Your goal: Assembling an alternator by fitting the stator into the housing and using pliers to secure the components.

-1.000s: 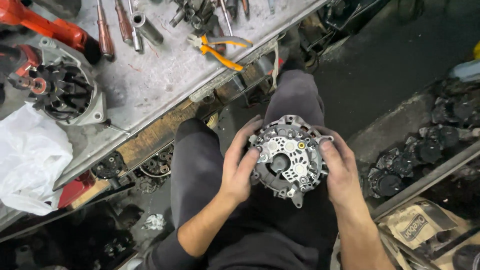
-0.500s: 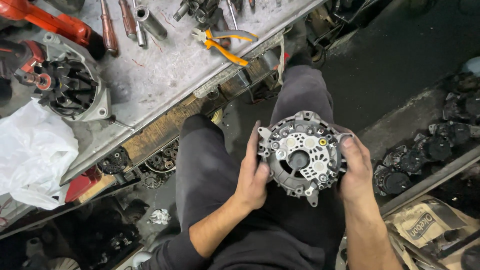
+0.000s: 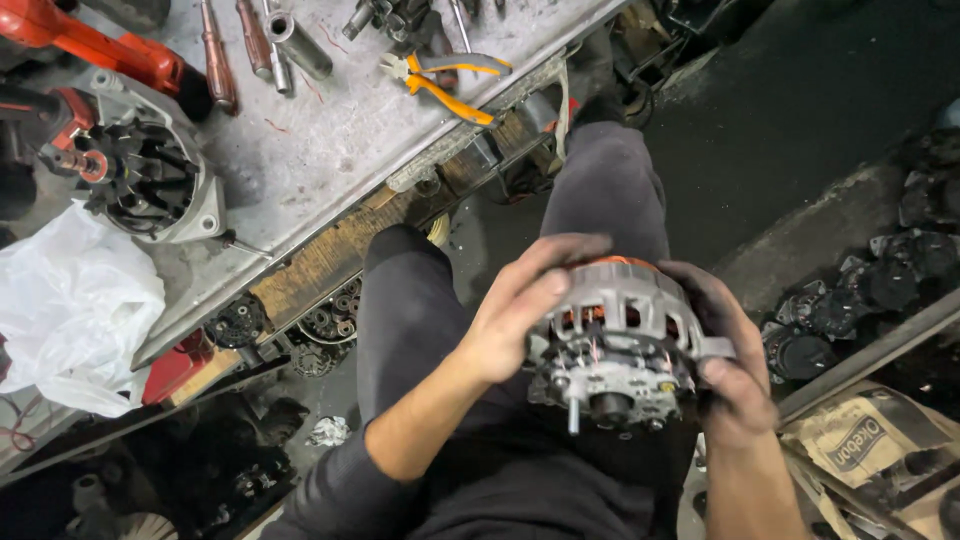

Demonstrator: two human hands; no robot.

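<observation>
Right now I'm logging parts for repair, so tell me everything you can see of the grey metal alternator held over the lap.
The grey metal alternator is round, with a slotted cast housing, copper windings showing through the slots, and a short stud jutting from its lower face. It looks worn and grimy. It is tilted on edge above the lap, gripped by the left hand and the right hand on opposite sides.
</observation>
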